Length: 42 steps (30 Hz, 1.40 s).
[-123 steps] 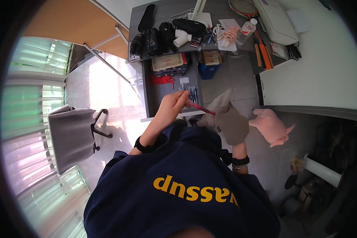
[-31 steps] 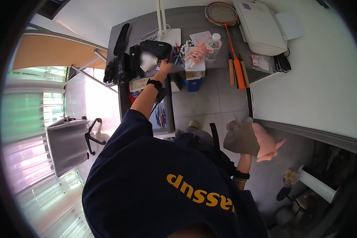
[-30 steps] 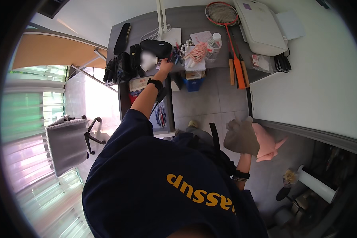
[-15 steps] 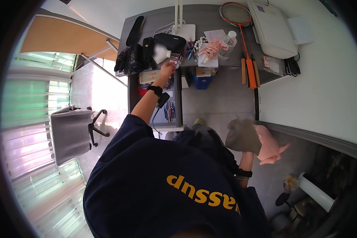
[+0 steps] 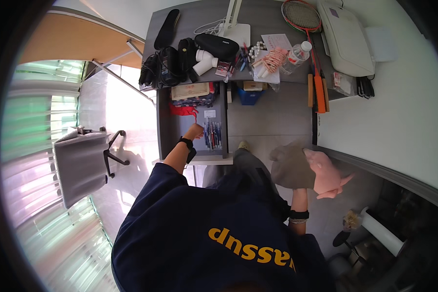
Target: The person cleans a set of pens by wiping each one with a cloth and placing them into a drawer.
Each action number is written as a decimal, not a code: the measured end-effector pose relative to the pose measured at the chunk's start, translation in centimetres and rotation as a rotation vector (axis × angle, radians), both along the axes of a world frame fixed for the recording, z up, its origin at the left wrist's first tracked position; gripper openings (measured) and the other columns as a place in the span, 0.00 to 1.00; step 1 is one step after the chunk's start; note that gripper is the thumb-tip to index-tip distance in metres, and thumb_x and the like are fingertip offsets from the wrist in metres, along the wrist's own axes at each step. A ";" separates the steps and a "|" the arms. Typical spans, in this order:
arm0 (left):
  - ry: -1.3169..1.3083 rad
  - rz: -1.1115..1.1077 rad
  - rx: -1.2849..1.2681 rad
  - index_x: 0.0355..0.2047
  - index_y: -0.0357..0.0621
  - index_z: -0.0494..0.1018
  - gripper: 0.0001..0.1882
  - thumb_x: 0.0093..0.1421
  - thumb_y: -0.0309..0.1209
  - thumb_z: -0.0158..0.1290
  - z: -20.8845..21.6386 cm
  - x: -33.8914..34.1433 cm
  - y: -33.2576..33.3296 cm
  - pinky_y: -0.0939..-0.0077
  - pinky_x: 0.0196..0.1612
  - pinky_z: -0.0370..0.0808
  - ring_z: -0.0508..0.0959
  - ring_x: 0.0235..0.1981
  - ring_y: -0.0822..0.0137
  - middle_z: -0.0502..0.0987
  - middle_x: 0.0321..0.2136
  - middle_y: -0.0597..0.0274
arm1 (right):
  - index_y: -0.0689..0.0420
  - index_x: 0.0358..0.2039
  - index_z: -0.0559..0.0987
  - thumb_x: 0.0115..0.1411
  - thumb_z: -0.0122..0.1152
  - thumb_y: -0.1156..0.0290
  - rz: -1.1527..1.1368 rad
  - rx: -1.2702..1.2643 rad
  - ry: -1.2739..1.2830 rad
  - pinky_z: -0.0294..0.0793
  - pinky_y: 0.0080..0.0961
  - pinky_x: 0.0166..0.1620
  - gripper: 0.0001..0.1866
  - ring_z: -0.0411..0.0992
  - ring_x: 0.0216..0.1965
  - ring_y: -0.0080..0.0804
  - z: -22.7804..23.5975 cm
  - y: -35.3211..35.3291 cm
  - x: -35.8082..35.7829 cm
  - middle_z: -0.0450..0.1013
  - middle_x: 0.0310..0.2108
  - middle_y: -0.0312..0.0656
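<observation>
My left hand (image 5: 195, 130) is down inside the open desk drawer (image 5: 167, 143), fingers closed, and a thin red strip (image 5: 195, 117) runs up from it. That strip leads to a crumpled red thing (image 5: 181, 111) lying in the drawer. Beside the fingers is a bundle of pens (image 5: 212, 134). Behind it lie a patterned dark pouch (image 5: 194, 100) and a flat beige packet (image 5: 190, 91). At the end of my right forearm hangs a soft grey-brown thing (image 5: 291, 168), blurred, covering my right hand. A pink plush toy (image 5: 322, 170) touches its right side.
On the desk top (image 5: 190, 27) stand white bottles (image 5: 204, 63), a black case (image 5: 216, 46), a clear bottle (image 5: 297, 57), badminton rackets (image 5: 318, 82) and a printer (image 5: 348, 44). A blue bin (image 5: 249, 96) sits under the desk. At left is a grey chair (image 5: 80, 165).
My left hand has come down from the desk's front edge into the drawer and reaches the red strip. The grey-brown thing has shifted slightly left, uncovering more of the pink toy.
</observation>
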<state>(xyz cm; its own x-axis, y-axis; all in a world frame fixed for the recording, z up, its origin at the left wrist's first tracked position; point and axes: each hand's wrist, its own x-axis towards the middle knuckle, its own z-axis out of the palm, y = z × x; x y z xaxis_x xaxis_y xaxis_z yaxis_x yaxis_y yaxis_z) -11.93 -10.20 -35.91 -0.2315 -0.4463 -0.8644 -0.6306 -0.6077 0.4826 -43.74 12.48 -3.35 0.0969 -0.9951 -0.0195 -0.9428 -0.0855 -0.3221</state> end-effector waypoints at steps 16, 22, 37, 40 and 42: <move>-0.567 -0.110 -0.410 0.36 0.29 0.65 0.30 0.40 0.42 0.58 -6.6 -1.1 4.9 0.63 0.42 0.69 0.71 0.40 0.47 0.71 0.34 0.40 | 0.51 0.17 0.74 0.40 0.49 0.73 -0.324 0.207 -0.074 0.64 0.34 0.27 0.04 0.61 0.30 0.43 0.1 1.7 3.7 0.71 0.25 0.34; -0.400 -0.115 -0.310 0.18 0.33 0.72 0.15 0.43 0.36 0.53 -9.8 0.9 3.3 0.66 0.27 0.71 0.75 0.23 0.56 0.74 0.18 0.52 | 0.51 0.21 0.73 0.41 0.49 0.72 -0.356 0.169 -0.085 0.65 0.33 0.29 0.05 0.61 0.32 0.43 0.6 3.0 4.3 0.70 0.28 0.36; 0.223 0.287 -0.360 0.33 0.38 0.63 0.10 0.54 0.31 0.43 6.1 -4.2 2.5 0.79 0.11 0.66 0.70 0.11 0.71 0.69 0.14 0.61 | 0.51 0.30 0.71 0.44 0.50 0.70 -0.345 -0.077 0.018 0.65 0.32 0.34 0.10 0.62 0.35 0.42 0.4 2.4 1.7 0.68 0.35 0.38; 0.359 0.160 -0.393 0.33 0.42 0.65 0.10 0.57 0.35 0.42 12.4 -5.4 2.9 0.83 0.09 0.59 0.64 0.09 0.77 0.67 0.14 0.66 | 0.51 0.32 0.71 0.45 0.50 0.70 -0.326 -0.156 0.021 0.65 0.31 0.35 0.11 0.63 0.36 0.41 0.4 1.5 1.0 0.68 0.36 0.39; 0.479 0.125 -0.292 0.34 0.44 0.65 0.10 0.58 0.36 0.42 19.2 -7.2 4.2 0.86 0.09 0.54 0.59 0.09 0.80 0.63 0.13 0.70 | 0.52 0.33 0.71 0.45 0.50 0.69 -0.298 -0.213 0.014 0.65 0.31 0.36 0.12 0.63 0.37 0.41 0.3 0.6 0.8 0.67 0.37 0.39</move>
<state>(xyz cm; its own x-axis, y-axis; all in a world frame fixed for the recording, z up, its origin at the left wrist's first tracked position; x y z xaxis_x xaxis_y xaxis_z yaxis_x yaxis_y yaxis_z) -19.10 -6.00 -16.74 -0.4975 -0.6996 -0.5129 -0.2323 -0.4621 0.8558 -42.90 13.07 -3.04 -0.1968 -0.9615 0.1918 -0.9408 0.1301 -0.3132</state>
